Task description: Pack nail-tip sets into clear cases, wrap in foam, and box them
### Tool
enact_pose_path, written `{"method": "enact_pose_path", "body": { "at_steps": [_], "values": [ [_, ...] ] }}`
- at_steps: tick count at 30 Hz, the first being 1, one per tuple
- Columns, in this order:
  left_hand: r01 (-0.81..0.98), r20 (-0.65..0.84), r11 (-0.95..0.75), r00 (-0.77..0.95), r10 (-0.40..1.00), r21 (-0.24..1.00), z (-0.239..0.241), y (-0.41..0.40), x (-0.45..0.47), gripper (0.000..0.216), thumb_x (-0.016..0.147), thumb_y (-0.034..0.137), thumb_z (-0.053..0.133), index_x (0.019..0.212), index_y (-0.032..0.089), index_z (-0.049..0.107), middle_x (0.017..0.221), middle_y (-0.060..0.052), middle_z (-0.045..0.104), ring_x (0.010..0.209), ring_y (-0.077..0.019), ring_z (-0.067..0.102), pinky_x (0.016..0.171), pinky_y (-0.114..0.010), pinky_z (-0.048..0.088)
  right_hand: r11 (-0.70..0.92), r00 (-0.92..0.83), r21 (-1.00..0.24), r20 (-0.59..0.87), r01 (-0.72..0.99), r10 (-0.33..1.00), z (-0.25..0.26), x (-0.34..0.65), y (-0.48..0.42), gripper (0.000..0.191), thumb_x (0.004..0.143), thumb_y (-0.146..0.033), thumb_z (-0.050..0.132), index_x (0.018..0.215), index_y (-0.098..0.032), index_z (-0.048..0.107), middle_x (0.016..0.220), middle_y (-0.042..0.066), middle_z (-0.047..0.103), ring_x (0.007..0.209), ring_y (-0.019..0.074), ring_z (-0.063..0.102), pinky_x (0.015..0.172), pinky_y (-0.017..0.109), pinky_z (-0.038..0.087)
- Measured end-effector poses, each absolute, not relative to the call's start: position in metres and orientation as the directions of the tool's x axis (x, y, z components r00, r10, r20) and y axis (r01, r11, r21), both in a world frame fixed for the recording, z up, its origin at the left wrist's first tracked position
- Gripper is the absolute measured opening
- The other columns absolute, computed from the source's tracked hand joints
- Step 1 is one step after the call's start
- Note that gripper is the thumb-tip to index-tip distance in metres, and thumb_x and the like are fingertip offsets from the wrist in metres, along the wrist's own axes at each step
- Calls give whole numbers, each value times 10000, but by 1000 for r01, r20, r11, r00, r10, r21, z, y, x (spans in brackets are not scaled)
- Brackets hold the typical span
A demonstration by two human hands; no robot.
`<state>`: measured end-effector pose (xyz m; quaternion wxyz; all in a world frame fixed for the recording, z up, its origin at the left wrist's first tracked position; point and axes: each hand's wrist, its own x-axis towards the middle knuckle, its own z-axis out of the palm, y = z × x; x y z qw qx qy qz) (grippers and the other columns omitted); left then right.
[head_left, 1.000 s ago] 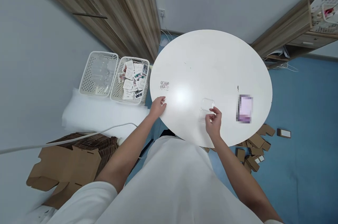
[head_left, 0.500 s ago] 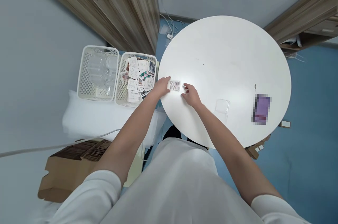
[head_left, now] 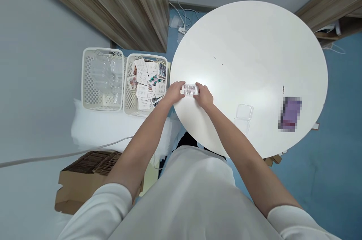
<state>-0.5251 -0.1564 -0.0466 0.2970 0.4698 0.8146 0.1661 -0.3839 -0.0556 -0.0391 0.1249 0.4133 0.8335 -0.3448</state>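
Note:
A small white card point(head_left: 189, 89) bearing rows of shiny pinkish pieces is held flat at the left part of the round white table. My left hand point(head_left: 175, 92) has its fingers and thumb closed on the card's left edge. On the opposite edge, my right hand point(head_left: 204, 95) pinches the card in the same way. What the shiny pieces are is too small to make out. A clear plastic case point(head_left: 244, 112) lies spread out on the table, to the right of my right forearm.
Left of the table point(head_left: 254, 44), a white basket point(head_left: 127, 93) holds many printed cards with shiny pieces. Beside it another white basket point(head_left: 84, 93) contains clear plastic cases. A blurred purple object point(head_left: 291, 113) lies at the table's right. Below the baskets stands a cardboard box point(head_left: 76, 189).
My right hand has moved left and taken hold of the card's right edge. My left hand stays on the left edge. The view has shifted slightly.

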Motion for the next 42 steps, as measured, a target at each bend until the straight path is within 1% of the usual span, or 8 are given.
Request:
{"method": "enact_pose_path", "body": {
  "at_steps": [7, 12, 16, 20, 24, 31, 38, 42],
  "values": [
    [586, -325, 518, -408, 853, 623, -45, -157, -523, 553, 609, 113, 639, 1122, 197, 451, 885, -11, 519, 720, -135, 514, 708, -279, 426, 419, -623, -471, -470, 776, 626, -42, -383, -60, 559, 765, -251, 515, 1289, -269, 320, 1114, 68, 467, 885, 203, 527, 676, 325, 444],
    [550, -288, 488, -412, 864, 677, -46, -162, -517, 535, 654, 77, 553, 1155, 205, 415, 898, -10, 505, 619, -94, 495, 694, -270, 434, 430, -665, -530, -413, 731, 622, -48, -376, -60, 550, 764, -258, 508, 1285, -264, 333, 1094, 62, 481, 884, 206, 518, 672, 322, 447],
    [560, -220, 445, -424, 879, 698, -49, -165, -512, 531, 659, 57, 514, 1166, 188, 429, 899, -25, 504, 656, -105, 498, 720, -278, 439, 420, -720, -620, -371, 662, 587, -51, -367, -60, 601, 742, -241, 519, 1303, -242, 304, 1098, 56, 487, 810, 178, 520, 677, 321, 451],
    [525, -189, 407, -419, 888, 747, -54, -167, -507, 599, 634, 73, 550, 1206, 184, 411, 926, -27, 498, 700, -111, 499, 731, -275, 453, 401, -774, -704, -341, 586, 533, -51, -360, -59, 678, 703, -157, 515, 1329, -193, 260, 1084, 62, 487, 713, 141, 506, 709, 316, 449],
    [504, -155, 367, -413, 897, 782, -55, -167, -497, 641, 618, 94, 585, 1227, 174, 401, 944, -32, 486, 731, -116, 500, 748, -283, 461, 382, -770, -729, -306, 568, 560, -45, -351, -59, 665, 707, -132, 502, 1329, -154, 269, 1047, 76, 486, 725, 139, 503, 744, 309, 441],
    [510, -95, 249, -307, 947, 823, -28, -164, -459, 634, 665, 132, 569, 1261, 190, 361, 958, -36, 483, 753, -118, 500, 748, -293, 462, 390, -757, -730, -263, 562, 599, -19, -299, -63, 682, 762, -203, 493, 1371, -209, 185, 1060, 66, 478, 698, 124, 501, 723, 315, 444],
    [532, -46, 132, -171, 984, 836, 4, -161, -396, 589, 714, 178, 542, 1271, 213, 355, 971, -50, 484, 803, -142, 513, 768, -309, 460, 333, -717, -789, -186, 517, 672, 1, -217, -68, 627, 773, -273, 512, 1344, -253, 254, 1042, 53, 499, 694, 126, 518, 734, 349, 464],
    [541, -81, 130, -112, 990, 831, 9, -157, -357, 565, 711, 200, 550, 1248, 221, 377, 957, -51, 494, 807, -158, 517, 757, -322, 461, 310, -714, -814, -172, 491, 679, 1, -170, -67, 625, 762, -301, 532, 1332, -256, 279, 1009, 42, 519, 674, 121, 524, 728, 343, 472]
  ]
}}
